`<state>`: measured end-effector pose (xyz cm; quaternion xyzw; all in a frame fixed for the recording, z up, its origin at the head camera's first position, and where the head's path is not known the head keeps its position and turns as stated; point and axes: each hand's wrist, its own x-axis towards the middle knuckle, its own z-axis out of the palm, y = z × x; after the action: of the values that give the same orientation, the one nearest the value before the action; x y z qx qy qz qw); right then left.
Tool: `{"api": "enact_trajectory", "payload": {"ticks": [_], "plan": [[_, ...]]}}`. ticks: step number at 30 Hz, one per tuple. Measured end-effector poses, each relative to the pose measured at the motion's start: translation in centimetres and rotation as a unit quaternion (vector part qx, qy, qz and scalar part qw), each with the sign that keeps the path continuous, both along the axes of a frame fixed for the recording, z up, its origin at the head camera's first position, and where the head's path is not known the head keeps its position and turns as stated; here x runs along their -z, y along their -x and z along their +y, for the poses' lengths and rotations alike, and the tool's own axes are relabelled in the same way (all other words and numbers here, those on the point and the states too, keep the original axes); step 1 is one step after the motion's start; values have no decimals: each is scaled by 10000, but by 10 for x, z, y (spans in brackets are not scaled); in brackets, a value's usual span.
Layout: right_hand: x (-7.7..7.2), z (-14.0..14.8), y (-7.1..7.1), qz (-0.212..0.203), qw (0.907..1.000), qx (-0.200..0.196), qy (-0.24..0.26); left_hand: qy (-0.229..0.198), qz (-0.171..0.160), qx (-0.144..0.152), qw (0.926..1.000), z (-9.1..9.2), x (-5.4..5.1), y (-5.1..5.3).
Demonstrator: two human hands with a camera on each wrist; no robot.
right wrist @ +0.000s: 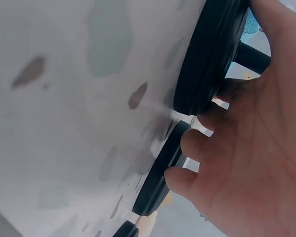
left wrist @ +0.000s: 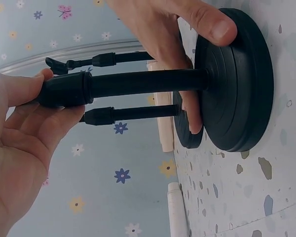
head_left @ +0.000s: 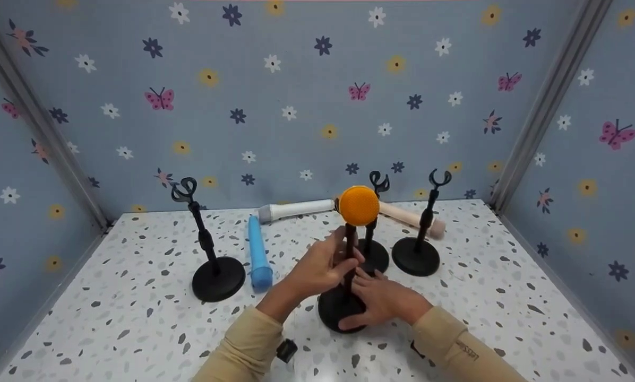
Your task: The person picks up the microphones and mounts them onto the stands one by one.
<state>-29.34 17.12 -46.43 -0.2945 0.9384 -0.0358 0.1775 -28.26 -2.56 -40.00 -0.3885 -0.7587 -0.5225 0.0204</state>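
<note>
A black microphone stand (head_left: pixel 331 310) stands before me, with a microphone's orange head (head_left: pixel 359 206) at its top. My left hand (head_left: pixel 317 268) holds the stand's upright by its thick collar (left wrist: pixel 66 89), thumb on one side and fingers on the other. Lower down, my right hand (head_left: pixel 386 301) rests on the round base (left wrist: pixel 237 89). Its thumb lies on top of the base, and its fingers reach past the upright on the far side. The orange microphone's handle is mostly hidden from the head view.
Other black stands with bare clips stand at left (head_left: pixel 218 278), just behind my hands (head_left: pixel 378 257), and at right (head_left: pixel 416 257). Blue (head_left: pixel 258 249), white (head_left: pixel 301 209) and peach (head_left: pixel 405 216) microphones lie on the speckled table. A small black object (head_left: pixel 286 350) is near my left sleeve. Flowered walls surround the table.
</note>
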Motion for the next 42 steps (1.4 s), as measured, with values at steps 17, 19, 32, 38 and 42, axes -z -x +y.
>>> {"api": "enact_trajectory", "payload": {"ticks": [17, 19, 32, 38, 42], "plan": [[-3, -3, 1, -152, 9989, 180, -402, -308, -1319, 24, 9908, 1, -7, -14], [-3, -3, 2, -181, 9990, 195, -368, -273, -1326, -47, 9908, -1, -5, -13], [-4, -5, 3, -158, 9993, 300, -169, 767, 26, -26, 9970, -14, 19, 0], [-5, -5, 1, -169, 9993, 319, -36, 702, 722, 109, 9949, -16, 25, 5], [-5, -5, 0, -202, 9994, 294, 37, 612, 931, 174, 9936, -18, 29, 6]]}}
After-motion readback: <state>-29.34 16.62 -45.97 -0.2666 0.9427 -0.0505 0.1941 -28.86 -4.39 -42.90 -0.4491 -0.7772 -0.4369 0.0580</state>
